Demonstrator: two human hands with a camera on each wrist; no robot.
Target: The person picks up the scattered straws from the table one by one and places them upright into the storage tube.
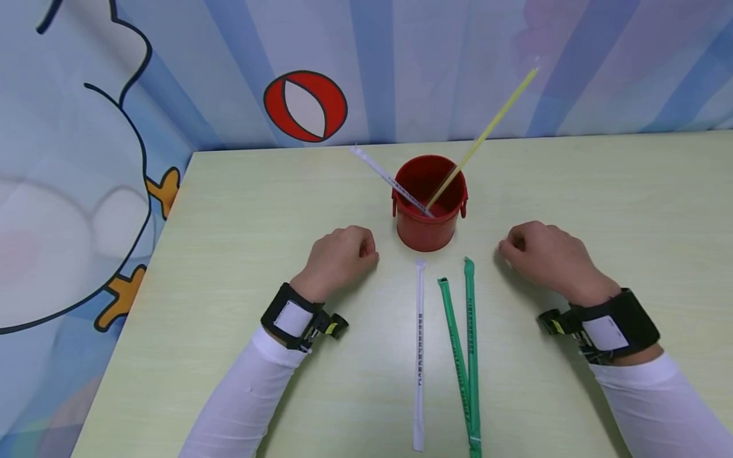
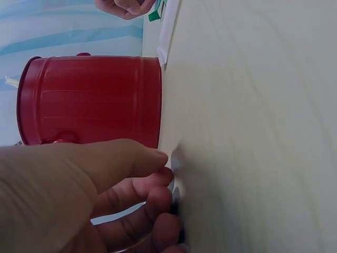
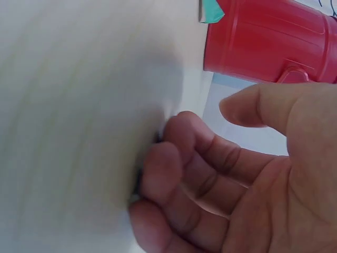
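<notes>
My left hand (image 1: 342, 259) rests on the table with loosely curled fingers, left of a small red bucket (image 1: 426, 232), and holds nothing. On the bucket's right, my right hand (image 1: 550, 257) lies in the same loose curl, also holding nothing; its thumb stands apart from the fingers in the right wrist view. A yellow straw (image 1: 492, 127) leans out of the bucket to the right, and a white-wrapped straw (image 1: 380, 170) leans out to the left. In front of the bucket lie another white-wrapped straw (image 1: 420, 356) and two green-wrapped straws, one slanted (image 1: 455, 346) and one nearly straight (image 1: 473, 331).
The pale wooden table (image 1: 240, 210) runs back to a blue striped cloth (image 1: 435, 70) with a printed red and white ball. A printed cartoon figure fills the cloth on the left. Each wrist wears a black band with a small camera.
</notes>
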